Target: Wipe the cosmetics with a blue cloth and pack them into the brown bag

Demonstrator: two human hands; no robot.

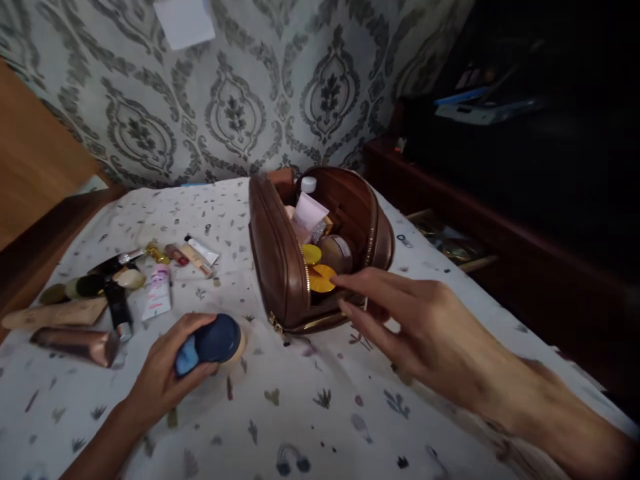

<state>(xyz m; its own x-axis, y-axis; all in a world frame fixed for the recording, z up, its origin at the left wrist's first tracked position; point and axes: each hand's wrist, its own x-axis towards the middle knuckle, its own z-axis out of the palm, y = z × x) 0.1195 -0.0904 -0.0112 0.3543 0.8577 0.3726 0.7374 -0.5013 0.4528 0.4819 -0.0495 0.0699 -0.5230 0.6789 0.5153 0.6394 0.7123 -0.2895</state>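
My left hand [167, 357] is closed around a round dark blue container [219, 339] with a pale lower edge, just above the sheet. A small light blue item [187, 357] is tucked between it and the palm. At the mouth of an unzipped brown cosmetic bag [277, 260], my right hand [405, 317] has its fingers apart. Its index fingertip is at the edge of a round orange-yellow lid [321, 279]; whether they touch, I cannot tell. Behind that lid lie a yellow lid [311, 254], a round jar [336, 253], a pale pink tube [310, 212] and a white-capped bottle [309, 185].
Left of the bag, loose cosmetics lie spread out, among them a white-and-pink tube [159, 291], a rose-gold tube [75, 345] and a beige tube [55, 313]. A patterned wall [235, 113] rises behind. Dark furniture [500, 267] with an open drawer [450, 247] stands right.
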